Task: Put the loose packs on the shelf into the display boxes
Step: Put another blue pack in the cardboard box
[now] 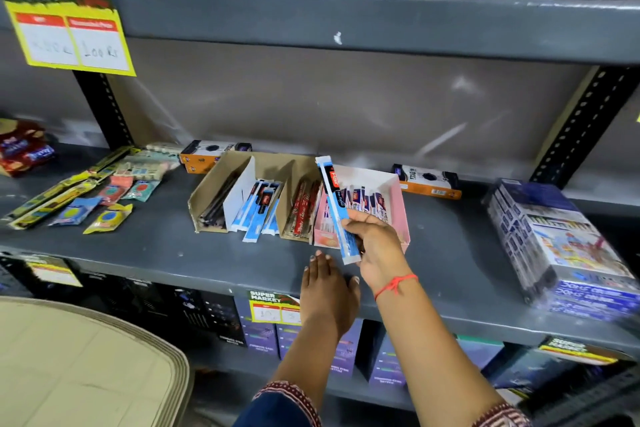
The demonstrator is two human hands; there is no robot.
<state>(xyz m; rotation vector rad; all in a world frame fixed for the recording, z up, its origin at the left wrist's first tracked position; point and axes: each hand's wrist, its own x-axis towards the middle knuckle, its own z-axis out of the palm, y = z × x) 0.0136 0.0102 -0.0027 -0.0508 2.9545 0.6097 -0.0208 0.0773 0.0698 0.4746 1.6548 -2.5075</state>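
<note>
Head view first: nearest to us, our left hand [327, 283] lies flat and empty on the front edge of the grey shelf [450, 253], fingers spread, apparently steadying us while the other hand works. Just beyond it, our right hand [375, 241], with a red thread [394, 284] at the wrist, pinches the lower end of 1 blue pen pack [334, 208] between thumb and fingers. We hold the pack upright and slightly tilted, in front of the pink display box [401, 215], most likely so its label can be read and matched to the right box.

Behind the hands, 4 open display boxes stand side by side. The pink one holds small packs with red and blue print. To its left a cardboard box of red packs [304, 208], then a white box [242, 191] of blue packs like ours, 2 or 3 of which stick out past its front, then a cardboard box [207, 198] of dark packs. By colour, our pack belongs in the white box, 2 places left of where we hold it.

Further left, loose sachets and long yellow packs [52, 198] lie scattered on the shelf, not yet sorted. At the back, 2 orange-and-black cartons [429, 180] lie flat near the wall. Well to the right sits a wrapped blue bundle [554, 243].
</note>
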